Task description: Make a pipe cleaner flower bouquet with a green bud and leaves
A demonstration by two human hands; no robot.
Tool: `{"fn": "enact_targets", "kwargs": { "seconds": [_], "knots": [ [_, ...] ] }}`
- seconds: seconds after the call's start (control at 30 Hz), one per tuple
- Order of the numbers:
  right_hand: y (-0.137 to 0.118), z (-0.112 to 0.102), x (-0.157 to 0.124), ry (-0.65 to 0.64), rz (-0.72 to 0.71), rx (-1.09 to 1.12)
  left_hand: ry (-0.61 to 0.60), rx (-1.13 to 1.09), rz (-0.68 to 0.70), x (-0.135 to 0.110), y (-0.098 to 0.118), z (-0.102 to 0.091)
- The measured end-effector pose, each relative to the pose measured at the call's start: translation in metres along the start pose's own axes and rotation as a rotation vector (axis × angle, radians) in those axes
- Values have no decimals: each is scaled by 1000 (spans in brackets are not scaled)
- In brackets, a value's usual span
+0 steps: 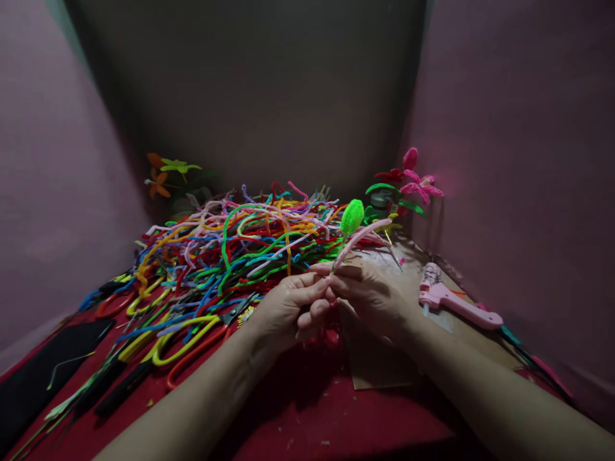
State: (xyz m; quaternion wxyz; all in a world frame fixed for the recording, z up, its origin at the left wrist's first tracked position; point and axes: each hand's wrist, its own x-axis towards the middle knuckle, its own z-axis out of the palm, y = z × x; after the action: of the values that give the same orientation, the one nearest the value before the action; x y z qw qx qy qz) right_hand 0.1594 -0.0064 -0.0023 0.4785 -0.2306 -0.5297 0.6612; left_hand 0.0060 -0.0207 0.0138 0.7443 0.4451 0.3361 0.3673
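Through my feed, the left hand point(298, 301) and right hand point(368, 296) had fingertips clamped on the lower end of a curved, pale-pink fuzzy pipe cleaner point(360, 235), beside a bright-green fuzzy oval bud point(352, 217); I judged a slackened pinch could let it slip.

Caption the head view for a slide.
Left hand and right hand hold a pink pipe cleaner beside a green bud, before a colourful heap of pipe cleaners.
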Motion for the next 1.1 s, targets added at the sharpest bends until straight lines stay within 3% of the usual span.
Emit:
{"fn": "enact_targets", "kwargs": {
  "seconds": [0.07,0.13,0.2,0.33,0.4,0.47,0.53,0.63,0.73,0.83,0.97,1.1],
  "knots": [
    [1,0,1,-4,-37,12,-53,-6,-28,0,1,-1],
    [5,0,2,37,-59,48,-13,137,37,0,2,0],
    [9,-1,4,101,-65,66,112,433,189,0,1,2],
    [15,-5,5,168,-58,33,391,1176,629,2,-13,-3],
    [15,-5,4,176,-18,-9,431,1406,762,4,-19,-8],
    [12,-3,3,181,-1,-75,422,1466,803,5,-21,-12],
    [8,-1,2,153,-38,-126,427,1348,753,4,-17,-10],
    [2,2,2,74,-77,-136,405,928,513,2,-7,-3],
    [0,1,4,46,-41,-134,300,516,285,2,-1,1],
    [1,-2,4,37,-24,-140,193,248,171,3,-1,-2],
    [0,-4,2,36,-37,-104,24,21,29,3,-1,-8],
    [-3,-3,2,19,-65,-92,-95,-17,-44,2,4,-8]
  ]
}}
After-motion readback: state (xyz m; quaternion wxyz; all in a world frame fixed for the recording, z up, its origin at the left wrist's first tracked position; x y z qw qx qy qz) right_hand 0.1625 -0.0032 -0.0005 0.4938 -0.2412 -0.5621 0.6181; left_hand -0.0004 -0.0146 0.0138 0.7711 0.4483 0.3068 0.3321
